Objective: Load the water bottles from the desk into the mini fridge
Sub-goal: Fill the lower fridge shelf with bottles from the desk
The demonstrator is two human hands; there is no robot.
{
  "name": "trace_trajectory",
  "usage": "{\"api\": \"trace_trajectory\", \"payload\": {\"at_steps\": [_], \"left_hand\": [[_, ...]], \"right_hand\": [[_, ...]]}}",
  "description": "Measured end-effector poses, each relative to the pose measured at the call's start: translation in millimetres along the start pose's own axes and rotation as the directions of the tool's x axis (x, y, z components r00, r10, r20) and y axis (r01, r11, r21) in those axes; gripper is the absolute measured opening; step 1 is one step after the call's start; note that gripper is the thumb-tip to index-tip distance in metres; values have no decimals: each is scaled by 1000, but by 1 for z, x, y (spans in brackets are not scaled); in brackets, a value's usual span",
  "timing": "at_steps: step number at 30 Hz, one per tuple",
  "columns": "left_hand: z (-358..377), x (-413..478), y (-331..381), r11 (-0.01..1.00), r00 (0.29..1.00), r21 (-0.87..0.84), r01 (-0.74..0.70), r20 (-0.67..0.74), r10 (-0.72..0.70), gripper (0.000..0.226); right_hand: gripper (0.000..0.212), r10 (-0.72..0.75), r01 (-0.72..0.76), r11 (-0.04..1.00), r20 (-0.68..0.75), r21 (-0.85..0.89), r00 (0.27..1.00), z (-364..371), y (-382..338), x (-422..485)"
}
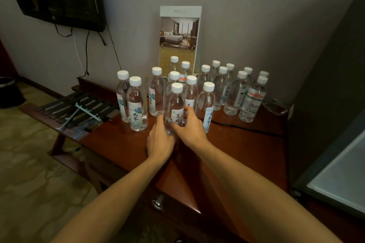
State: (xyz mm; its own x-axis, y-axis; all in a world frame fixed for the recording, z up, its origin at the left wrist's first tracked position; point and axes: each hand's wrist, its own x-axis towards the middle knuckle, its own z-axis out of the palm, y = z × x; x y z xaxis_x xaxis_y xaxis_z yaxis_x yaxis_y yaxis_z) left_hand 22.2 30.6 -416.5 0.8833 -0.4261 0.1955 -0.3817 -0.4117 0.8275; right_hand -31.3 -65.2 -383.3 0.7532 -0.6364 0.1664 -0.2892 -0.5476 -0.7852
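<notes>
— Item one, the hands?
— I logged the left hand [160, 140] and right hand [189, 127], both wrapped round the lower half of the front bottle [176, 104], which stood upright on the bench [122, 144].
— Remaining stock?
— White-capped, upright: a pair of bottles [137, 108] just left of the left hand, more directly beyond both hands, and a red-labelled bottle [251, 102] beyond and right of the right hand.
— The fridge?
— Mini fridge [339, 171], well right of the right hand; I couldn't tell how its door stood.
— Sundries?
— Brochure card [179, 33] against the wall, beyond the hands; luggage rack [79, 108] left of the left hand.
</notes>
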Motion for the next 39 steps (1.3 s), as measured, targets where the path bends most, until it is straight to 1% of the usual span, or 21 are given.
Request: {"api": "trace_trajectory", "payload": {"at_steps": [4, 7, 9, 11, 15, 21, 23, 27, 29, 32, 36, 39], "left_hand": [[-8, -10, 0, 1000, 1000, 6, -1, 13, 1, 49], [-17, -26, 4, 1000, 999, 3, 9, 37, -9, 37], [-23, -38, 8, 1000, 999, 10, 9, 53, -10, 34], [-32, -53, 18, 1000, 998, 21, -12, 66, 11, 36], [-47, -83, 41, 997, 994, 44, -58, 90, 54, 49], [-58, -127, 91, 984, 980, 22, -178, 97, 175, 56], [-56, -140, 107, 976, 971, 8, -220, 99, 218, 56], [-43, -170, 136, 951, 939, -14, -310, 153, 308, 51], [-35, -182, 149, 937, 922, 5, -350, 180, 343, 49], [-17, -200, 172, 909, 892, 28, -417, 204, 403, 51], [11, -223, 201, 875, 846, 1, -484, 256, 468, 56], [33, -238, 221, 857, 812, -11, -515, 315, 491, 57]], "right_hand": [[60, 15, -15, 1000, 18, -10, 1000, -7, -3, -11], [61, 8, -7, 999, 27, -37, 1000, -15, -8, -27], [62, 0, 1, 999, 21, -48, 1000, -22, -13, -42], [61, -8, 9, 999, 18, -54, 1000, -34, -20, -58], [58, -23, 22, 996, -6, -83, 1000, -61, -31, -92], [57, -90, 80, 992, -113, -94, 989, -111, -41, -146], [56, -120, 103, 989, -161, -108, 980, -129, -41, -163], [56, -129, 105, 988, -226, -113, 966, -168, -32, -196], [57, -127, 101, 989, -256, -112, 958, -187, -25, -210], [58, -117, 82, 990, -328, -118, 937, -218, -13, -233], [57, -79, 42, 994, -399, -100, 914, -253, 6, -256], [58, -40, -4, 995, -439, -99, 897, -280, 24, -271]]}}
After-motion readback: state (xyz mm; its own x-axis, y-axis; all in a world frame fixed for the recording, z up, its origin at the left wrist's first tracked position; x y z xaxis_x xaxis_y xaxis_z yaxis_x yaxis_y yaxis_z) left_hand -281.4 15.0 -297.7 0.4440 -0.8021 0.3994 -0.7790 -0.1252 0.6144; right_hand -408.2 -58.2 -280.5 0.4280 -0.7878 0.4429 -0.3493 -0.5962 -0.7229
